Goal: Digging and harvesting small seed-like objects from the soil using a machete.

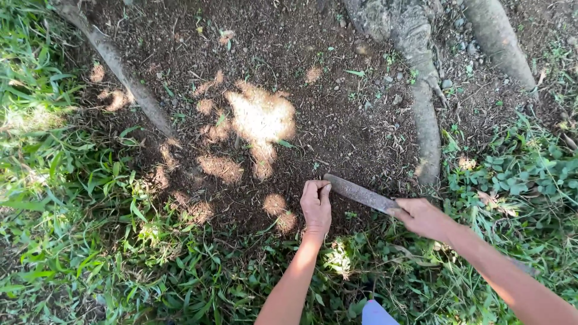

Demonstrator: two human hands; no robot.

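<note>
- Left hand (316, 207): palm down on the soil (289, 54), fingers curled together, fingertips just beside the blade (360, 194) tip.
- Right hand (421, 218): fist closed around the blade's handle, blade flat.

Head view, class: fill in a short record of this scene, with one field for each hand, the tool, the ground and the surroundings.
Left hand: left hand pressed on the soil, fingers beside the blade's tip
Right hand: right hand gripping the blade's handle end
Tool: long flat blade, laid low over the ground
Ground: bare dark soil with sun patches
Surroundings: tree roots, grass
</note>
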